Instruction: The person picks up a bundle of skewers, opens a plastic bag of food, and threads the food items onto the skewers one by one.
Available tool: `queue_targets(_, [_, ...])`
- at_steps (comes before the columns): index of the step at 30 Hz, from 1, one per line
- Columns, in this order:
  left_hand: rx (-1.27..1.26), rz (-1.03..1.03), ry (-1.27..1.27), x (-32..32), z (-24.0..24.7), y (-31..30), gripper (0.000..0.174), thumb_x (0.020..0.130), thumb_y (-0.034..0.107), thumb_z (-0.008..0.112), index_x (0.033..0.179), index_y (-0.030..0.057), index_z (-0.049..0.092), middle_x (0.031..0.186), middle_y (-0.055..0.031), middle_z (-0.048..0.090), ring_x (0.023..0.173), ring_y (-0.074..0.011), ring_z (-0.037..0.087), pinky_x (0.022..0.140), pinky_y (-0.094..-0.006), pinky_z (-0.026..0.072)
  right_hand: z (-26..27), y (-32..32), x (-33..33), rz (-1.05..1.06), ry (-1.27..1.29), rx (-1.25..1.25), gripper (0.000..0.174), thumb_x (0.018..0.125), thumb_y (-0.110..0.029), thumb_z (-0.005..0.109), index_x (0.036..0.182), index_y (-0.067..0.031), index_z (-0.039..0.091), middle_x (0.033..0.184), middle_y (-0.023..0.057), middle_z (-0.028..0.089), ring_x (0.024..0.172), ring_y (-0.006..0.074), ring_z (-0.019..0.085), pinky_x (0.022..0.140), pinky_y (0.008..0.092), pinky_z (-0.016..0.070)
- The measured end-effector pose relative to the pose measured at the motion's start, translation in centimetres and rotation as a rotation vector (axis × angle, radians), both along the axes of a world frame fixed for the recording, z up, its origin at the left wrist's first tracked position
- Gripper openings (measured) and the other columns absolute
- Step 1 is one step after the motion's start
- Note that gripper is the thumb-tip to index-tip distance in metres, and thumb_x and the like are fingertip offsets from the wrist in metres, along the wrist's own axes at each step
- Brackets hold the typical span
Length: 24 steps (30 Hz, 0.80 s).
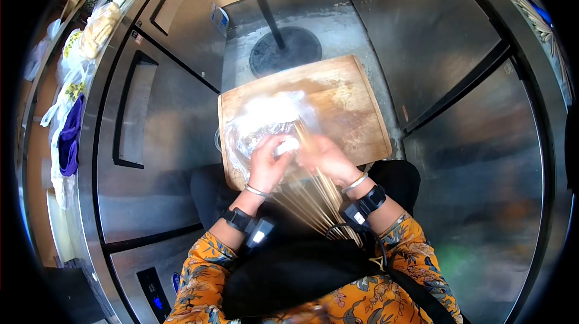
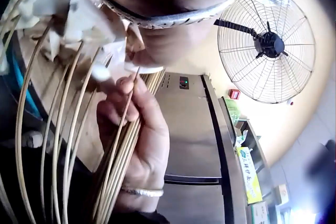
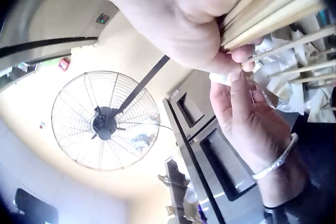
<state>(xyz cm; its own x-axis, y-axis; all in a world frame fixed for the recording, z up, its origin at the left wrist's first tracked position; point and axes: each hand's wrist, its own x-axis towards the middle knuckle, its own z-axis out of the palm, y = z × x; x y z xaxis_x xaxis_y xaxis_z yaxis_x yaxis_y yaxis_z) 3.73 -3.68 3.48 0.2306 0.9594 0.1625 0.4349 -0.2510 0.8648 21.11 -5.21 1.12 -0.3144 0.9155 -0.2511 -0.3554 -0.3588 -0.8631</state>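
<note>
"Left hand point(image 1: 269, 160)?"
"It pinches a white piece point(image 1: 287, 145) above the wooden board point(image 1: 353, 122)."
"Right hand point(image 1: 329, 160)?"
"Grips thin skewers point(image 1: 330, 194), which run from above the board past its near edge."

Bare left hand point(image 1: 269, 161) and right hand point(image 1: 330, 160); each wrist has a silver bangle point(image 1: 256, 191) etched with a pattern, and a black strap point(image 1: 239, 219) with a small dark camera box point(image 1: 260, 231) showing a bright white patch; orange sleeves point(image 1: 205, 273) printed with bluish-grey flowers and leaves; black apron point(image 1: 283, 279); black trousers point(image 1: 398, 177); thin black cable point(image 1: 379, 241) by the right forearm.
</note>
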Motion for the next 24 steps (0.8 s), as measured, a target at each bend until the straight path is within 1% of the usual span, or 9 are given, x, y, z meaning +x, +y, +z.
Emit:
queue_targets(2, [-0.082, -0.098, -0.062, -1.4, -1.2, 1.0, 0.032, 0.078, 0.001, 0.067, 0.109, 0.0038, 0.060, 0.101, -0.0039, 0.059, 0.100, -0.0139, 0.055, 0.087, -0.0291, 0.0442, 0.4, 0.0, 0.0, -0.015, -0.046, 0.016, 0.021, 0.082, -0.006, 0.063, 0.101, -0.0038, 0.055, 0.074, -0.0002, 0.058, 0.058, 0.0069, 0.053, 0.049, 0.0199, 0.0423])
queue_targets(3, [-0.161, -0.039, -0.264, -1.4, -1.3, 1.2, 0.026, 0.081, 0.005, 0.065, 0.107, 0.0048, 0.060, 0.097, -0.0010, 0.060, 0.102, -0.0138, 0.054, 0.090, -0.0293, 0.0431, 1.2, -0.1, 0.3, -0.024, -0.057, -0.012, 0.022, 0.082, -0.007, 0.062, 0.103, -0.0037, 0.054, 0.075, -0.0001, 0.058, 0.059, 0.0068, 0.053, 0.049, 0.0200, 0.0426])
queue_targets(6, [-0.394, 0.189, -0.330, -6.4, -5.5, 5.1, 0.025, 0.083, 0.012, 0.064, 0.106, 0.0033, 0.060, 0.097, -0.0019, 0.061, 0.101, -0.0146, 0.056, 0.087, -0.0288, 0.0451, 1.6, -0.1, 1.1, -0.015, 0.002, -0.085, 0.025, 0.083, -0.007, 0.060, 0.107, -0.0032, 0.052, 0.079, 0.0004, 0.058, 0.062, 0.0065, 0.054, 0.051, 0.0201, 0.0437])
queue_targets(9, [-0.205, 0.407, 0.125, -8.4, -7.0, 6.8, 0.029, 0.081, 0.019, 0.066, 0.103, 0.0008, 0.061, 0.098, -0.0083, 0.064, 0.095, -0.0195, 0.061, 0.081, -0.0306, 0.0478, 1.2, -0.2, 1.1, -0.023, 0.074, -0.116, 0.026, 0.084, -0.007, 0.057, 0.109, -0.0026, 0.052, 0.083, 0.0012, 0.058, 0.066, 0.0068, 0.055, 0.054, 0.0200, 0.0448])
queue_targets(13, [0.071, 0.394, 0.611, -9.4, -9.0, 8.6, 0.029, 0.070, 0.019, 0.063, 0.092, -0.0014, 0.061, 0.095, -0.0234, 0.061, 0.085, -0.0391, 0.059, 0.077, -0.0430, 0.0468, -0.6, 0.0, 1.3, -0.037, 0.021, -0.066, 0.028, 0.083, -0.005, 0.057, 0.111, -0.0019, 0.053, 0.087, 0.0019, 0.059, 0.069, 0.0078, 0.056, 0.058, 0.0212, 0.0474])
queue_targets(16, [-0.150, 0.343, 0.698, -9.8, -9.9, 9.9, 0.037, 0.068, 0.023, 0.074, 0.094, -0.0016, 0.063, 0.092, -0.0166, 0.064, 0.079, -0.0292, 0.063, 0.074, -0.0361, 0.0492, 0.6, 0.0, 1.1, -0.043, -0.047, -0.058, 0.030, 0.081, -0.003, 0.059, 0.110, -0.0018, 0.054, 0.088, 0.0025, 0.060, 0.073, 0.0093, 0.058, 0.062, 0.0230, 0.0495])
queue_targets(19, [-0.223, 0.397, 0.615, -8.7, -8.6, 9.1, 0.035, 0.062, 0.020, 0.078, 0.086, -0.0009, 0.063, 0.088, -0.0143, 0.064, 0.076, -0.0280, 0.062, 0.073, -0.0359, 0.0483, 0.6, 0.2, 1.2, 0.010, -0.028, -0.139, 0.033, 0.079, -0.001, 0.062, 0.111, -0.0019, 0.054, 0.091, 0.0034, 0.061, 0.077, 0.0113, 0.060, 0.067, 0.0246, 0.0506])
queue_targets(22, [0.055, 0.283, 0.632, -8.9, -8.5, 7.9, 0.029, 0.067, 0.011, 0.077, 0.090, 0.0017, 0.061, 0.088, -0.0094, 0.064, 0.076, -0.0210, 0.061, 0.070, -0.0307, 0.0488, 0.0, 0.4, 1.1, 0.009, -0.036, -0.082, 0.036, 0.077, -0.001, 0.065, 0.112, -0.0018, 0.054, 0.095, 0.0051, 0.062, 0.082, 0.0128, 0.061, 0.071, 0.0251, 0.0513])
queue_targets(24, [-0.064, 0.218, 0.099, -9.7, -10.0, 7.7, 0.027, 0.072, 0.005, 0.072, 0.095, 0.0034, 0.058, 0.091, -0.0070, 0.064, 0.077, -0.0159, 0.061, 0.069, -0.0270, 0.0490, -0.2, 0.5, 1.1, 0.027, 0.003, -0.089, 0.039, 0.077, -0.002, 0.066, 0.114, -0.0014, 0.053, 0.098, 0.0060, 0.062, 0.084, 0.0133, 0.061, 0.073, 0.0253, 0.0514])
